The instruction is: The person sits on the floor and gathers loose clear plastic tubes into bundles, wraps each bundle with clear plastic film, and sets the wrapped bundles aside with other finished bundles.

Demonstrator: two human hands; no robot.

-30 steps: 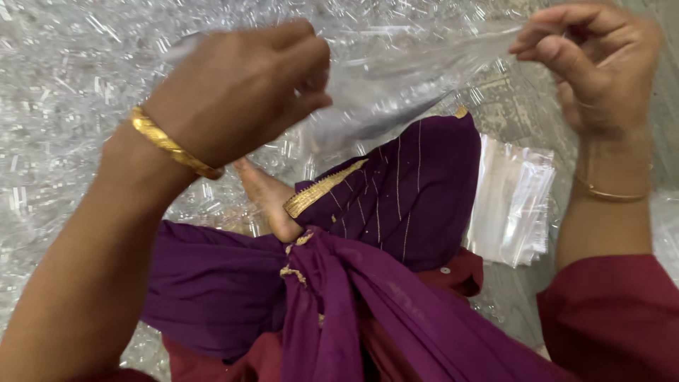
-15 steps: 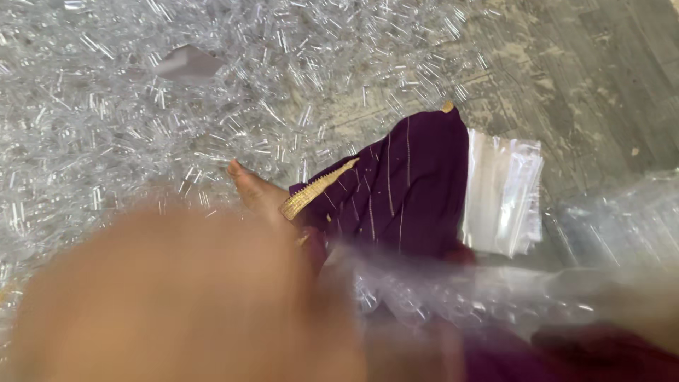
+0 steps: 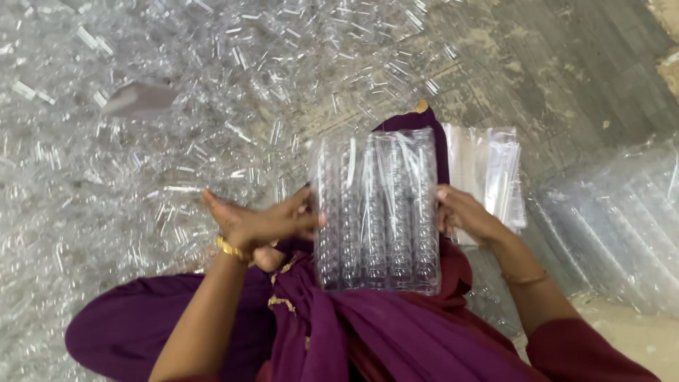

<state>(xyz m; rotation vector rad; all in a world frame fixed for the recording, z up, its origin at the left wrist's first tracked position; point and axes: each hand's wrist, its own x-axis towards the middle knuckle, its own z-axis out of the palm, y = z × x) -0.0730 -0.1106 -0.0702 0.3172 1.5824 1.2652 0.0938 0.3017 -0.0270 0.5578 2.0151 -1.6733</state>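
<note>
A clear plastic packet (image 3: 377,210) filled with rows of small transparent tubes rests upright on my lap, over purple cloth (image 3: 396,332). My left hand (image 3: 262,225) presses its left edge with fingers spread and thumb on the side. My right hand (image 3: 463,213) grips its right edge. A gold bangle sits on my left wrist and a thin one on my right.
A large heap of loose clear tubes (image 3: 177,113) covers the floor to the left and ahead. A stack of empty clear bags (image 3: 495,177) lies just right of my lap. Filled packets (image 3: 622,226) are piled at the far right on bare concrete floor (image 3: 566,71).
Earlier both hands were raised holding an empty clear bag. They have come down, and now hold a filled packet of tubes on my lap.
</note>
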